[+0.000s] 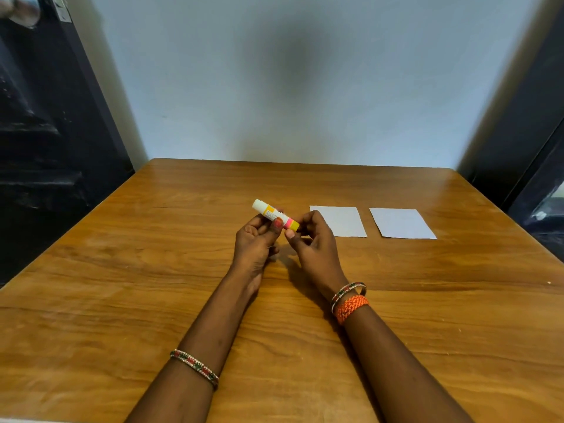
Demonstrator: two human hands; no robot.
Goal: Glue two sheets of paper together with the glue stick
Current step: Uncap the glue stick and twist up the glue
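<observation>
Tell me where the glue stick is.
Head view, mid-table: the glue stick is held above the table between left hand and right hand, left of both sheets.

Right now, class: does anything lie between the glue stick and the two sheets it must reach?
Nothing visible does. Both hands, left and right, hold the glue stick above the table; the near sheet lies just beyond the right hand, the far sheet beside it, bare wood between them.

Soft, even indoor light, a little dim toward the sides.

A broad blurred shadow sits on the wall (pixel 299 74), and the table (pixel 122 300) shows a mild sheen at its far edge. The centre is sharp; wide-angle bending and smearing take the dark corners, worst upper left.
</observation>
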